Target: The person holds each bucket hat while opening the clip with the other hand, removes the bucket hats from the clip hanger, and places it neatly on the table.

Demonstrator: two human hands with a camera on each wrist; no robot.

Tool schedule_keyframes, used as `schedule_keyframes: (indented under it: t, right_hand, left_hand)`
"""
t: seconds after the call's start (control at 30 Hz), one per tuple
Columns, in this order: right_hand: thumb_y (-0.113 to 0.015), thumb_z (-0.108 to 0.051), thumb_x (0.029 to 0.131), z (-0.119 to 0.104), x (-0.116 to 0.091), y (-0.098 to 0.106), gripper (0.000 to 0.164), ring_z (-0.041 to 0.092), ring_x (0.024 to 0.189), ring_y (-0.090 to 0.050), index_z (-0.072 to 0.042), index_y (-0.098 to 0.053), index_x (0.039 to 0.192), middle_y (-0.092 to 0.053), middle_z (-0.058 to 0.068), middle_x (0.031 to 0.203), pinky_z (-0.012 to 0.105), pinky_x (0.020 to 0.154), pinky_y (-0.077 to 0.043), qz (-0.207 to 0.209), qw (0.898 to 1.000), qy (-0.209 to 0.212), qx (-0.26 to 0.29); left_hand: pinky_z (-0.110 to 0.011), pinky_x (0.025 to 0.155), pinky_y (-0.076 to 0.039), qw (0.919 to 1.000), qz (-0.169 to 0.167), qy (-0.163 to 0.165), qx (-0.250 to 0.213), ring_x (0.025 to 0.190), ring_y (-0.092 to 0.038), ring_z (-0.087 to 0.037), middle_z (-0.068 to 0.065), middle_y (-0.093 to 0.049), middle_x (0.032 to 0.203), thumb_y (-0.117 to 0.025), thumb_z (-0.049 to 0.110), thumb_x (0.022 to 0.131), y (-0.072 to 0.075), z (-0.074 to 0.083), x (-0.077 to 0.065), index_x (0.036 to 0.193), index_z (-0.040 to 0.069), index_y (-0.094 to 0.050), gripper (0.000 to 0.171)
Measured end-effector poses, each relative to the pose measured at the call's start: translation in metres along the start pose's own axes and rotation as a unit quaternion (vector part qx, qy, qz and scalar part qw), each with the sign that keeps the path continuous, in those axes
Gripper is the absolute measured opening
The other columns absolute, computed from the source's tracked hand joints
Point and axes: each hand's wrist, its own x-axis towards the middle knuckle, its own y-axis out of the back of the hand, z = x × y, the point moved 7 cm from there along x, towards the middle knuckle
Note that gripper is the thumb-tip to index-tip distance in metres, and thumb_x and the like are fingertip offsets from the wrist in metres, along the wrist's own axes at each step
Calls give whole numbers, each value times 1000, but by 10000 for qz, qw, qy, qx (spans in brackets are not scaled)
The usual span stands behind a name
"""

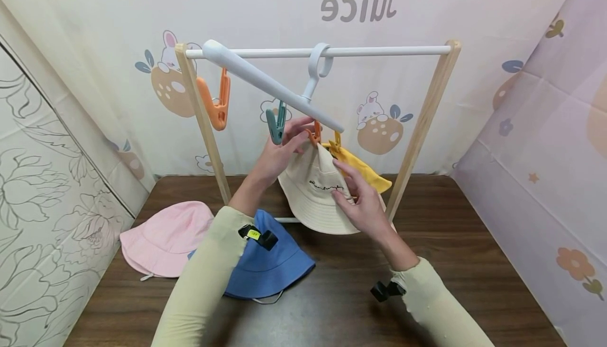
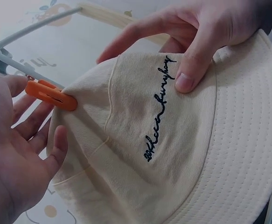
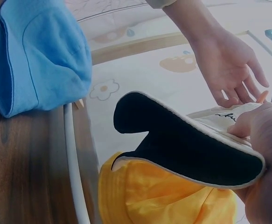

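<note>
A beige bucket hat (image 1: 315, 191) with black stitched script hangs by its crown from an orange clothespin (image 2: 52, 94). My right hand (image 1: 362, 202) holds the hat's side, thumb on the script face and the other fingers behind. Beside the clothespin is my left hand (image 2: 19, 149), its fingers loosely spread and fingertips right at the clip's end; the thumb stands apart from the hat. The hat's dark lining (image 3: 187, 144) faces the right wrist camera. Behind the beige hat, a yellow hat (image 1: 362, 170) hangs from a yellow clothespin (image 1: 337, 139).
A pale blue hanger (image 1: 265, 83) hooks over the white rail (image 1: 389, 51) of a wooden-legged rack. A teal clothespin (image 1: 276, 123) and another orange clothespin (image 1: 219, 105) hang from it unloaded. On the brown table (image 1: 455, 263) lie a pink hat (image 1: 166, 236) and a blue hat (image 1: 270, 263).
</note>
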Motion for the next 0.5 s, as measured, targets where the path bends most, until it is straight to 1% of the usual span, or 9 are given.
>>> schedule_keyframes:
  t: [0.07, 0.13, 0.27, 0.4, 0.5]
  right_hand:
    - [-76, 14, 98, 0, 0, 0, 70, 14, 96, -80, -3, -52, 162, -80, 34, 125, 17, 72, -61, -7, 10000, 3, -2]
    - [-76, 14, 98, 0, 0, 0, 70, 17, 97, -81, -3, -52, 162, -80, 34, 126, 17, 72, -61, -22, 10000, 18, 7]
    - [-75, 13, 98, -1, 0, -1, 70, 25, 98, -82, -3, -52, 162, -79, 34, 128, 17, 72, -62, -49, 10000, 28, 31]
    - [-76, 13, 99, 0, 0, -1, 70, 24, 99, -82, -4, -52, 163, -79, 34, 131, 17, 73, -62, -50, 10000, 4, -10]
    - [-76, 12, 99, 0, 0, -2, 70, 22, 99, -81, -5, -53, 163, -79, 33, 131, 16, 73, -61, -50, 10000, -21, -34]
  left_hand:
    - [-30, 95, -51, 10000, -14, -2, -30, 126, -63, -10, -22, -66, 159, -56, 16, 116, -1, 0, 0, 163, 7, -56, 48]
    - [-30, 94, -51, 9999, -32, -3, -106, 125, -63, -9, -23, -67, 157, -56, 15, 115, -1, -1, 1, 162, 6, -56, 48]
    - [-27, 94, -53, 9997, 16, 25, -225, 121, -60, -9, -25, -64, 155, -58, 12, 114, -1, -2, 1, 158, 0, -58, 46]
    - [-26, 103, -52, 9996, 49, -47, -286, 124, -61, -9, -26, -64, 153, -59, 7, 113, 0, -1, 3, 154, -4, -59, 43]
    - [-27, 113, -50, 9995, 36, -155, -260, 132, -63, -13, -27, -65, 155, -60, 4, 112, 1, 2, 3, 154, -5, -60, 42]
